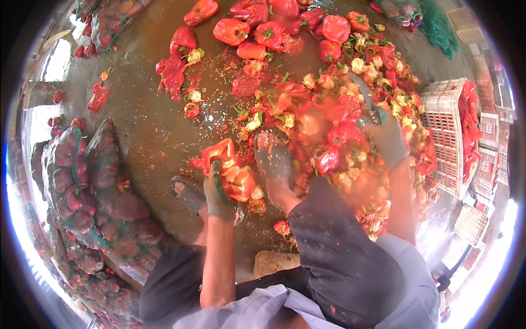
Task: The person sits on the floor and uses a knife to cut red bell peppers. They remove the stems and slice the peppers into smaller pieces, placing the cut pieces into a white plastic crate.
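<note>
My left hand (220, 189), in a glove, holds a red bell pepper (230, 168) that is cut apart, its pale inner side showing, left of my sandaled foot. My right hand (382, 129), also gloved, grips a knife with a curved blade (362, 88) over the heap at the right. Beneath that hand lie cut pepper cores (359, 177) with stems and seeds, mixed with red flesh; part of this is blurred. Whole red bell peppers (269, 35) lie on the wet floor ahead. A crushed pepper piece (171, 74) lies left of them.
Mesh sacks of red peppers (119, 205) stand at the left. At the right is a plastic crate (444, 135) filled with red pepper pieces, with more crates (489, 168) behind it. Green netting (441, 31) lies at the upper right. A block (275, 263) is below me.
</note>
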A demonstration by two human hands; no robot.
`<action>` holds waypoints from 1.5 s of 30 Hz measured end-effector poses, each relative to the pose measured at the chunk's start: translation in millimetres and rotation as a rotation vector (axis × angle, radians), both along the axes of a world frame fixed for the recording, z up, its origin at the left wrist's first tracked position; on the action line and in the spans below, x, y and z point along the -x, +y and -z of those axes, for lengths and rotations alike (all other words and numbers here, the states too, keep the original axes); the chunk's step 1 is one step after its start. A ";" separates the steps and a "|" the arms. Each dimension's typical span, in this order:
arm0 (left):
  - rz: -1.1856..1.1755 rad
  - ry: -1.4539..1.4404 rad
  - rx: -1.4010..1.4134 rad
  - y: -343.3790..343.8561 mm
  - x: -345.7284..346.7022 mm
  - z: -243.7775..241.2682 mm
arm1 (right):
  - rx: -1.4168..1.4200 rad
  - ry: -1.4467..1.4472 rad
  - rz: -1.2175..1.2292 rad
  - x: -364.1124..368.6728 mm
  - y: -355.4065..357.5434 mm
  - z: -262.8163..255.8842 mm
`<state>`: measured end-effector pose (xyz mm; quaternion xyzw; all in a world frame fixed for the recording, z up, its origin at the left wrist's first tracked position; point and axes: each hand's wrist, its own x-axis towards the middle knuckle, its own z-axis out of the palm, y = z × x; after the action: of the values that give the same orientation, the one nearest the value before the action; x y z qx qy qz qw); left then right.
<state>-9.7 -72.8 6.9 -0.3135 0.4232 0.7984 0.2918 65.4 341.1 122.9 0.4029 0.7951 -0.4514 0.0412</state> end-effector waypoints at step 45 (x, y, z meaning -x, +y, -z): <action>0.462 0.504 0.012 61.8 -0.9 -56.1 | 0.111 0.933 1.054 -219.0 182.6 -102.3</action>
<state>-8.8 -11.0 63.1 -0.0042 0.5466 0.7611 0.3493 284.5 523.7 225.2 0.4961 0.4043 -0.5769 -0.5076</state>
